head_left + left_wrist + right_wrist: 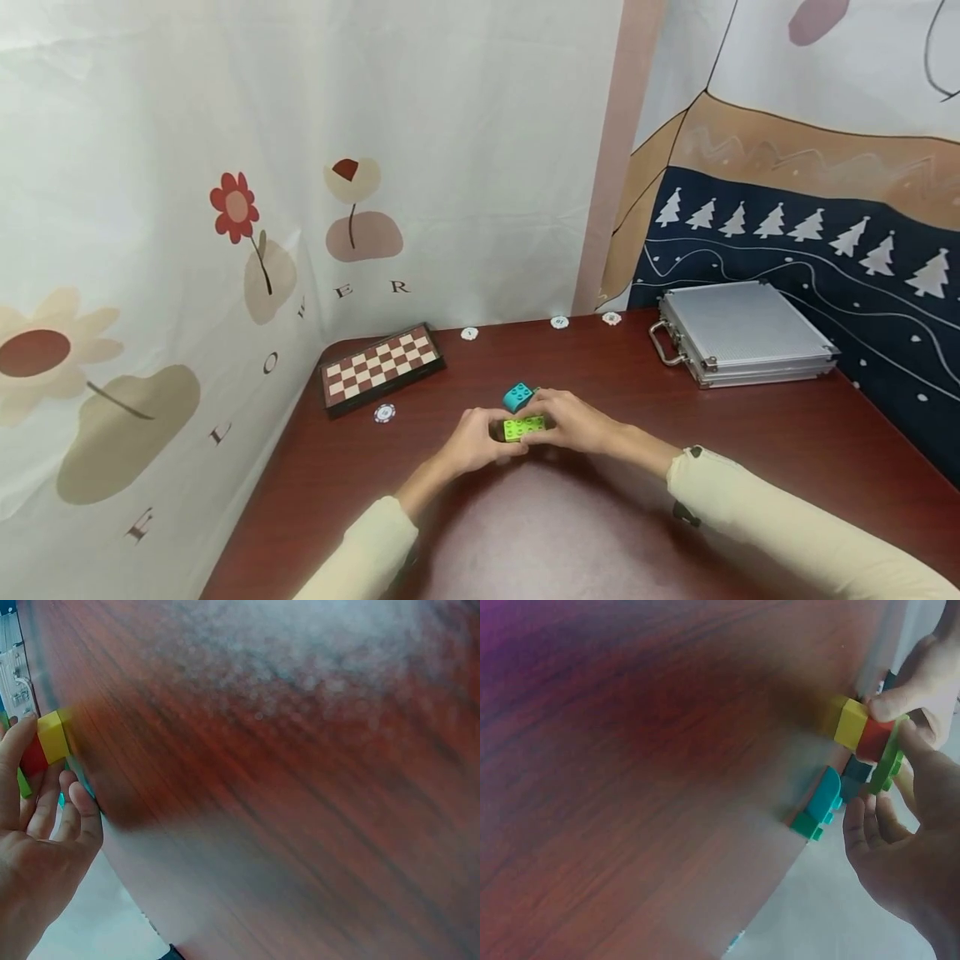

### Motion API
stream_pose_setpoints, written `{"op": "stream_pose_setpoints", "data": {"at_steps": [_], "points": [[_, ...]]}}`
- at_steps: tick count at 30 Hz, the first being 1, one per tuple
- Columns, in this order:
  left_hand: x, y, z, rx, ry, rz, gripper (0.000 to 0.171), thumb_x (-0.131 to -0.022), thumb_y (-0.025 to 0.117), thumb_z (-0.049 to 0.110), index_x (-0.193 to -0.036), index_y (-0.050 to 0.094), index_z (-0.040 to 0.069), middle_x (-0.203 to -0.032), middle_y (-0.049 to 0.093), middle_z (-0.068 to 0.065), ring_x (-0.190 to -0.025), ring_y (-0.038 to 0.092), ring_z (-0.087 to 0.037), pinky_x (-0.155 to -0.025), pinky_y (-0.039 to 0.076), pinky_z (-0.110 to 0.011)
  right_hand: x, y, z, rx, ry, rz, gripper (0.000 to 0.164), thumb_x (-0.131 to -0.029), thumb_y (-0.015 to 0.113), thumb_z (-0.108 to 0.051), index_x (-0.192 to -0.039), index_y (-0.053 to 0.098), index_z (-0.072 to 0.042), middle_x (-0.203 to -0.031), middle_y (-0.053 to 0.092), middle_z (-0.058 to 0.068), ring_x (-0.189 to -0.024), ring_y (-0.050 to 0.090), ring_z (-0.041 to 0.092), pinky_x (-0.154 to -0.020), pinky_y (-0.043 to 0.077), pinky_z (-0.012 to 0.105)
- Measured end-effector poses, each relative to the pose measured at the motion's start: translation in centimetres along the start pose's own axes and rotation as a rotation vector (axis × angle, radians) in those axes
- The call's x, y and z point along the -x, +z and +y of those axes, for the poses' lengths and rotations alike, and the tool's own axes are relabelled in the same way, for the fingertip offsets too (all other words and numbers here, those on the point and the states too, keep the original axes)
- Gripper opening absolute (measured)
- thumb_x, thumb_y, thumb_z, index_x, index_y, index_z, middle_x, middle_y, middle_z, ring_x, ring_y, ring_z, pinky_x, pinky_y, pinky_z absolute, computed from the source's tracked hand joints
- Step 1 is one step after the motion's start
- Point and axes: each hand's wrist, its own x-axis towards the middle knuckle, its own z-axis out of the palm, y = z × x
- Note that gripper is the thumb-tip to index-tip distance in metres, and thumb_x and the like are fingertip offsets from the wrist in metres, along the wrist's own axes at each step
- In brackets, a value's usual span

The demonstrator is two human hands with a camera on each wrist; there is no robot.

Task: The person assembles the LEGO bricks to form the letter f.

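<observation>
Both hands hold a small stack of toy building bricks in the middle of the table. A lime green studded brick (523, 429) tops it, with a red brick (875, 739) beneath and a yellow brick (850, 724) at the bottom, against the tabletop. My left hand (474, 443) grips the stack from the left, its thumb by the red brick. From the right, my right hand (576, 422) pinches the lime green brick. Just beyond the hands lies a turquoise curved brick (518, 397); a green brick (806, 826) adjoins it in the right wrist view.
A checkered game board (382, 367) lies at the back left, near a poker chip (385, 413). More chips, including a white one (559, 322), line the table's back edge. A silver case (746, 329) occupies the back right. Printed cloth (465, 167) hangs behind the table.
</observation>
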Motion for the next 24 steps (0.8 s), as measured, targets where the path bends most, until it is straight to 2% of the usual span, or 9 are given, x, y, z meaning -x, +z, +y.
{"op": "stream_pose_setpoints", "data": {"at_steps": [3, 6, 11, 14, 18, 24], "points": [[0.1, 0.0, 0.0, 0.005, 0.013, -0.002, 0.036, -0.082, 0.091, 0.030, -0.112, 0.077, 0.015, -0.075, 0.071, 0.010, -0.057, 0.064, -0.003, -0.061, 0.052, -0.023, -0.1, -0.5, 0.2, -0.072, -0.019, 0.009, 0.033, -0.093, 0.080, -0.026, -0.122, 0.076, -0.009, -0.109, 0.069, 0.004, -0.096, 0.067, 0.014, -0.081, 0.058, 0.028], [0.1, 0.0, 0.0, 0.008, 0.015, -0.009, 0.037, -0.083, 0.090, 0.030, -0.114, 0.077, 0.014, -0.071, 0.069, 0.010, -0.055, 0.063, -0.003, -0.062, 0.052, -0.023, -0.2, -1.3, 0.6, -0.116, -0.022, 0.036, 0.032, -0.094, 0.079, -0.021, -0.122, 0.075, -0.004, -0.107, 0.069, 0.009, -0.093, 0.070, 0.022, -0.080, 0.060, 0.035], [0.2, 0.1, -0.1, -0.013, 0.015, -0.016, 0.040, -0.085, 0.088, 0.032, -0.117, 0.074, 0.012, -0.073, 0.067, 0.010, -0.053, 0.062, -0.003, -0.063, 0.052, -0.023, -0.3, -2.3, 2.1, -0.092, 0.003, 0.089, 0.029, -0.095, 0.079, -0.018, -0.119, 0.076, -0.002, -0.105, 0.070, 0.011, -0.093, 0.069, 0.029, -0.080, 0.060, 0.043], [0.3, 0.1, -0.2, -0.019, 0.012, -0.022, 0.040, -0.086, 0.088, 0.031, -0.118, 0.073, 0.013, -0.075, 0.067, 0.010, -0.053, 0.061, -0.004, -0.063, 0.052, -0.023, -0.4, -2.4, 3.3, -0.066, 0.037, 0.096, 0.028, -0.094, 0.079, -0.013, -0.119, 0.075, -0.001, -0.107, 0.070, 0.012, -0.097, 0.069, 0.026, -0.084, 0.059, 0.041], [0.5, 0.1, 0.0, -0.009, 0.005, -0.035, 0.042, -0.085, 0.088, 0.032, -0.119, 0.071, 0.013, -0.078, 0.067, 0.010, -0.057, 0.062, -0.004, -0.063, 0.052, -0.023, -0.6, -2.4, 4.8, -0.030, 0.058, 0.085, 0.031, -0.092, 0.078, -0.006, -0.122, 0.073, -0.001, -0.114, 0.071, 0.010, -0.104, 0.069, 0.023, -0.088, 0.058, 0.039], [0.5, -0.2, 0.4, -0.015, 0.031, -0.012, 0.045, -0.085, 0.088, 0.033, -0.121, 0.072, 0.013, -0.087, 0.069, 0.008, -0.072, 0.061, -0.005, -0.068, 0.052, -0.024, -1.1, -2.1, 5.9, -0.001, 0.069, 0.012, 0.042, -0.090, 0.079, -0.006, -0.130, 0.068, 0.000, -0.125, 0.070, 0.014, -0.116, 0.066, 0.028, -0.096, 0.055, 0.046]]}}
